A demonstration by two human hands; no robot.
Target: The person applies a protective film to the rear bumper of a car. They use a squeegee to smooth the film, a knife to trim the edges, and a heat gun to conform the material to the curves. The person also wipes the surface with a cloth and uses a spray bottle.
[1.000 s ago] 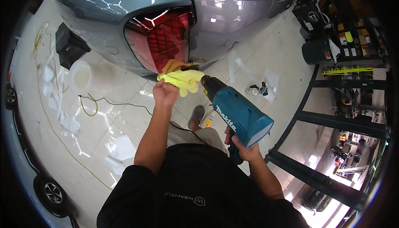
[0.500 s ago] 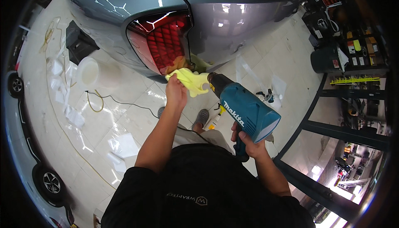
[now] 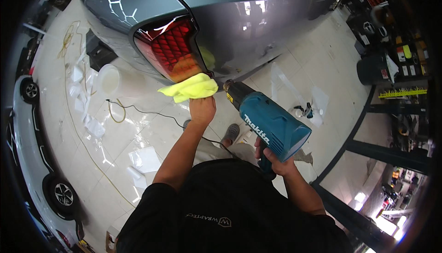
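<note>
Head view: noted a red tail light on the rear of a glossy dark grey car, used as reference for positions. Found a bright yellow cloth bunched at the lower end of the tail light; unable to confirm contact with the lens. Observed the left hand just below the tail light, with fingers folded into the cloth and holding it, fingertips hidden by the fabric. Observed the right hand below and well to the right of the tail light, with fingers wrapped closed around the handle of a teal heat gun. Recorded the heat gun as tilted, with its black nozzle aimed up and left, right of the tail light's lower tip and near the cloth. Noted a white bucket and a black box left of the tail light, a white sheet below and left, a pale car far left, and a dark bin far right.
</note>
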